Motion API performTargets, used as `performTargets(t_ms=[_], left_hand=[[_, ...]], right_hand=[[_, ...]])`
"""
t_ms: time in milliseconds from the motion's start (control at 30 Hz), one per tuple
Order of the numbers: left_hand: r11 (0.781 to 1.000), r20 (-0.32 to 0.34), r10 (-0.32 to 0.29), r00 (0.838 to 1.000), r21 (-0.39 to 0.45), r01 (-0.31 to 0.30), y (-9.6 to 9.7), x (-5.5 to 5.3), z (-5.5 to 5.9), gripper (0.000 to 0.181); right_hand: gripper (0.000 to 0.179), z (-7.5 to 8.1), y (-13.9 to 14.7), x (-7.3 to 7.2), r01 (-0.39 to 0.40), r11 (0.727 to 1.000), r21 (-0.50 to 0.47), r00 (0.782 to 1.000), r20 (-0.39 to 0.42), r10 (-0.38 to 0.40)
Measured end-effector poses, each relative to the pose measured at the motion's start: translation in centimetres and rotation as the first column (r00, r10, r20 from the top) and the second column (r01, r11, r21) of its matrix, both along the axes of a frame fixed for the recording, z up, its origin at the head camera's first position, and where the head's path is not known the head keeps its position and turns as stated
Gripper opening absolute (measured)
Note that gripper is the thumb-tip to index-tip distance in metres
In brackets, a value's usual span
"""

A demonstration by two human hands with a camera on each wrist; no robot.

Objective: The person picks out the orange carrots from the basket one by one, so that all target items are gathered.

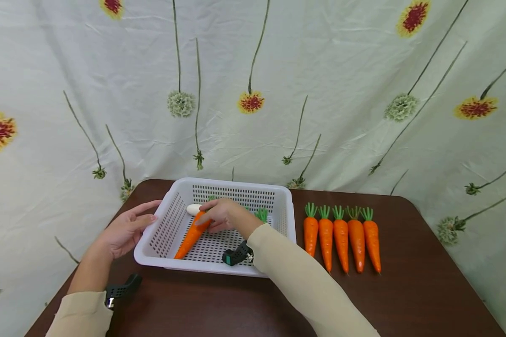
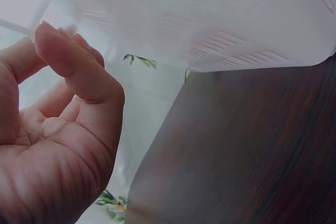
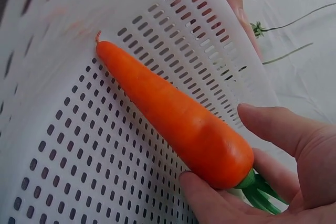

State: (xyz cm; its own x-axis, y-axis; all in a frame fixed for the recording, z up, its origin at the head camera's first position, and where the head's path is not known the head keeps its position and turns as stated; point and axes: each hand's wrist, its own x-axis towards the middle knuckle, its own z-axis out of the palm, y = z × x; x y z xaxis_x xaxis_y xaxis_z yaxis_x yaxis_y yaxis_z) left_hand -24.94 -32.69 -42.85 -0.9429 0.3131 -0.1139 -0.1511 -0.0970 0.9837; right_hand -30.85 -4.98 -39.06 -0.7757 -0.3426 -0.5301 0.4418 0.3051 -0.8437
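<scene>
A white plastic basket (image 1: 232, 267) with slotted walls stands on the table. At its left rim, my left hand (image 1: 128, 229) holds on from outside, thumb and fingers bent at the edge. Inside the basket lies an orange carrot (image 3: 168, 108) with a green top, its thin tip toward a corner. My right hand (image 1: 223, 216) reaches in around the carrot's thick end; the fingers touch its underside, while the thumb stands a little apart from it. Beside the carrot lies a smooth white vegetable (image 1: 193, 209), partly hidden. Green leaves (image 1: 261, 214) show past the right wrist, their roots hidden.
Several carrots (image 1: 340, 238) lie side by side on the dark brown table (image 1: 421, 281), right of the basket, green tops toward the back. A flowered cloth (image 1: 320, 70) hangs behind the table. Dark straps with small devices (image 1: 236, 255) sit at both wrists.
</scene>
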Motion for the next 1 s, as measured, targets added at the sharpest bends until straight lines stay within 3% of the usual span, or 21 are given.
performTargets(t_ms=[733,1000], left_hand=[[1.0,-0.006,-0.011,1.0,0.021,0.011,0.1,0.0,0.0,0.048],[1.0,0.004,-0.011,1.0,0.029,0.011,0.0,0.1,-0.1,0.048]], right_hand=[[0.049,-0.4,0.8,-0.1,0.105,0.994,-0.044,0.984,-0.142,-0.11],[0.048,0.1,1.5,0.3,0.096,0.991,-0.089,0.985,-0.137,-0.108]])
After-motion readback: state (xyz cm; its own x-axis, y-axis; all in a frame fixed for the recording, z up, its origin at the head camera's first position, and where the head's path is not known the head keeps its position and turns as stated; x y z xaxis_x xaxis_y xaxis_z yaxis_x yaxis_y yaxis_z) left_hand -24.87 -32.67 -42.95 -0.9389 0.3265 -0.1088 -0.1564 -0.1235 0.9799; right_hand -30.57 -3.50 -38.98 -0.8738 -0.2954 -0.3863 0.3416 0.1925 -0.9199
